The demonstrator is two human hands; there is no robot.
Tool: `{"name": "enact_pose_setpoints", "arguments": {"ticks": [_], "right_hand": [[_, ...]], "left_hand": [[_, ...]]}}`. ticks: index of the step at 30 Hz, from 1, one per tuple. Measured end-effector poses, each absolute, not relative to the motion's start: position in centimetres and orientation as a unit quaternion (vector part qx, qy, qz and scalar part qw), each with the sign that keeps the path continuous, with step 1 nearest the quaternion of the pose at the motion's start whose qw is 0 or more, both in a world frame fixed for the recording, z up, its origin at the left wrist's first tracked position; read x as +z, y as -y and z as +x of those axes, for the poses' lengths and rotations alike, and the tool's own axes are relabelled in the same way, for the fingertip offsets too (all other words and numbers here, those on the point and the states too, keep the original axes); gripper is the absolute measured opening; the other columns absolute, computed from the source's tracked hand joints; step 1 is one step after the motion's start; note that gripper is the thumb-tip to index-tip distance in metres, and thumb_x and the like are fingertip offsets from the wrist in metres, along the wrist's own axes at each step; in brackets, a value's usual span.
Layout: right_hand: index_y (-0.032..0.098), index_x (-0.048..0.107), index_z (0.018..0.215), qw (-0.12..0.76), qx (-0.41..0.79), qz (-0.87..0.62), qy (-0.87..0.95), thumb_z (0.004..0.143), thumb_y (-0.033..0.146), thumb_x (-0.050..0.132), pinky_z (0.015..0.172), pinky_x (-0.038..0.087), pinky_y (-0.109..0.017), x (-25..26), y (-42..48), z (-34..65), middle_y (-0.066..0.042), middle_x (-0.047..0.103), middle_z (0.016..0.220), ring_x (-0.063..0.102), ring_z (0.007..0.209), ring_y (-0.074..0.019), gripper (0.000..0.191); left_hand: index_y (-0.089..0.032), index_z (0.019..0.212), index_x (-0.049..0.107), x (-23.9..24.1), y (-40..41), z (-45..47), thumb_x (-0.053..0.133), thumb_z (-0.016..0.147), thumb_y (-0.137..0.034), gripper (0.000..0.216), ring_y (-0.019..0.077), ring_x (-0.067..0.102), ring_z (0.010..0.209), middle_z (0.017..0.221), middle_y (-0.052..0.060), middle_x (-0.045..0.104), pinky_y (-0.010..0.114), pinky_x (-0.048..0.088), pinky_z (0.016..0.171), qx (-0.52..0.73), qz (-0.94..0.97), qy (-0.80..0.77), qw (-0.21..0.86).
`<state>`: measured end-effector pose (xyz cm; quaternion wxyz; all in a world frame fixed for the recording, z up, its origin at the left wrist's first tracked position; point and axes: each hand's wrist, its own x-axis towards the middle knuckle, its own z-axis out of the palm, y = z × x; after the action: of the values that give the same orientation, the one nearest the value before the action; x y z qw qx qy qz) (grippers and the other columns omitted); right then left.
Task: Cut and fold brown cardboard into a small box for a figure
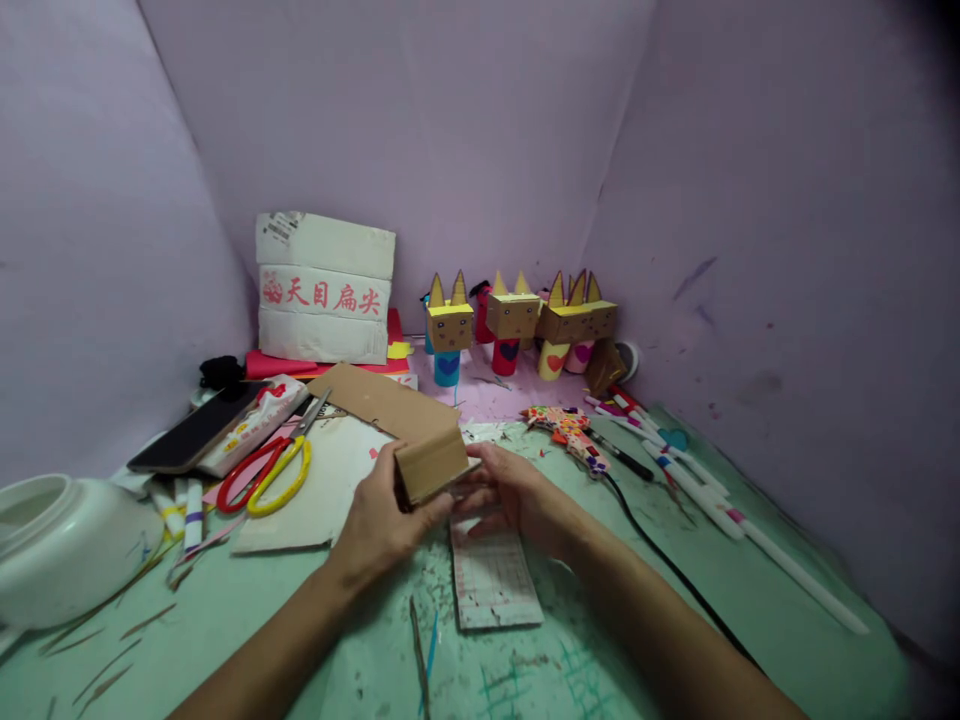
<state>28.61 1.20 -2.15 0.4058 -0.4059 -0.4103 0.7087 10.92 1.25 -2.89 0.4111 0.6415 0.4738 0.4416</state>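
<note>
A small folded cardboard box (431,465) is held up over the middle of the table. My left hand (386,520) wraps round its left and lower side, thumb underneath. At its right edge, my right hand (517,490) pinches what looks like a thin flap, though the fingertips are partly hidden. Below the right hand lies a narrow printed paper strip (495,585). Behind the box rests a brown cardboard sheet (382,395) on top of a white cardboard sheet (300,520).
Red-and-yellow scissors (281,465) and a phone (199,425) lie at left, near a white pot (75,540). Several cardboard-headed figures (450,335) stand at the back. A patterned glue gun (574,430) trails a black cord (667,565) on the right, beside white sticks (712,500).
</note>
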Motion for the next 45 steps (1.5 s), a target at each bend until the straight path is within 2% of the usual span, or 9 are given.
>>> {"name": "enact_pose_setpoints", "arguments": {"ticks": [8, 12, 18, 21, 25, 30, 34, 41, 45], "right_hand": [[0.015, 0.060, 0.099, 0.502, 0.606, -0.445, 0.427, 0.058, 0.036, 0.076, 0.062, 0.049, -0.028, -3.5, -1.1, 29.6, -0.005, 0.066, 0.089, 0.062, 0.071, -0.0178, 0.049], [0.013, 0.063, 0.101, 0.492, 0.619, -0.432, 0.434, 0.062, 0.040, 0.074, 0.060, 0.047, -0.028, -3.4, -1.1, 30.1, -0.005, 0.067, 0.083, 0.061, 0.065, -0.0168, 0.049], [0.015, 0.061, 0.112, 0.438, 0.593, -0.433, 0.519, 0.064, 0.044, 0.073, 0.074, 0.049, -0.034, -3.3, -0.8, 30.4, -0.011, 0.064, 0.110, 0.063, 0.089, -0.0241, 0.058], [0.016, 0.060, 0.114, 0.419, 0.592, -0.384, 0.572, 0.058, 0.036, 0.078, 0.089, 0.044, -0.038, -3.2, -0.7, 30.2, -0.010, 0.063, 0.117, 0.058, 0.105, -0.0265, 0.062], [0.016, 0.059, 0.116, 0.422, 0.597, -0.349, 0.587, 0.055, 0.035, 0.079, 0.093, 0.041, -0.040, -3.0, -0.7, 29.9, -0.010, 0.064, 0.115, 0.057, 0.108, -0.0270, 0.068], [0.014, 0.063, 0.108, 0.411, 0.390, -0.551, 0.613, 0.070, 0.048, 0.063, 0.076, 0.046, -0.037, -2.6, -1.2, 31.2, -0.012, 0.069, 0.098, 0.063, 0.086, -0.0247, 0.051], [0.017, 0.068, 0.074, 0.202, 0.138, -0.747, 0.618, 0.071, 0.063, 0.053, 0.064, 0.042, -0.038, -2.1, -1.2, 31.9, -0.013, 0.069, 0.076, 0.062, 0.076, -0.0298, 0.049], [0.020, 0.062, 0.091, 0.098, 0.125, -0.737, 0.657, 0.055, 0.071, 0.062, 0.062, 0.040, -0.034, -2.8, -0.4, 29.9, -0.010, 0.067, 0.092, 0.062, 0.084, -0.0311, 0.062], [0.020, 0.055, 0.074, 0.155, 0.241, -0.728, 0.623, 0.060, 0.054, 0.067, 0.054, 0.038, -0.030, -3.1, -1.0, 30.5, -0.005, 0.063, 0.070, 0.059, 0.068, -0.0228, 0.040]], "left_hand": [[-0.028, 0.144, -0.004, -2.8, -0.6, 10.4, 0.073, 0.066, -0.029, 0.109, 0.0278, 0.045, 0.117, 0.145, 0.013, 0.026, 0.036, 0.044, 0.085, 0.327, 0.750, -0.395, 0.418], [-0.033, 0.139, 0.028, -2.1, -0.9, 9.5, 0.057, 0.074, -0.016, 0.073, 0.0225, 0.045, 0.117, 0.143, 0.006, 0.032, 0.028, 0.047, 0.080, 0.387, 0.754, -0.360, 0.389], [-0.022, 0.095, 0.072, -1.5, -1.3, 10.3, 0.063, 0.060, -0.011, 0.038, 0.0262, 0.054, 0.108, 0.108, 0.006, 0.066, 0.034, 0.040, 0.095, 0.497, 0.664, -0.413, 0.377], [-0.017, 0.070, 0.071, -1.9, -1.5, 10.7, 0.071, 0.061, -0.029, 0.015, 0.0238, 0.062, 0.074, 0.070, 0.005, 0.067, 0.031, 0.049, 0.068, 0.552, 0.531, -0.466, 0.443], [-0.017, 0.053, 0.059, -2.2, -1.8, 10.8, 0.073, 0.060, -0.042, 0.030, 0.0185, 0.055, 0.050, 0.042, -0.001, 0.052, 0.026, 0.042, 0.044, 0.578, 0.468, -0.483, 0.462], [-0.014, 0.065, 0.063, -2.2, -2.4, 10.3, 0.076, 0.058, -0.045, 0.034, 0.0183, 0.059, 0.056, 0.052, 0.001, 0.061, 0.025, 0.046, 0.049, 0.611, 0.432, -0.491, 0.447], [-0.013, 0.079, 0.065, -2.7, -3.3, 9.6, 0.071, 0.066, -0.043, 0.033, 0.0186, 0.064, 0.070, 0.065, 0.001, 0.067, 0.027, 0.051, 0.065, 0.649, 0.405, -0.485, 0.424], [-0.014, 0.078, 0.064, -3.6, -4.2, 9.6, 0.068, 0.069, -0.037, 0.025, 0.0194, 0.065, 0.084, 0.083, 0.004, 0.070, 0.030, 0.051, 0.078, 0.685, 0.384, -0.470, 0.403], [-0.014, 0.078, 0.063, -3.4, -4.1, 9.8, 0.070, 0.067, -0.036, 0.026, 0.0213, 0.065, 0.087, 0.082, 0.005, 0.070, 0.032, 0.052, 0.080, 0.693, 0.381, -0.454, 0.410]]}}
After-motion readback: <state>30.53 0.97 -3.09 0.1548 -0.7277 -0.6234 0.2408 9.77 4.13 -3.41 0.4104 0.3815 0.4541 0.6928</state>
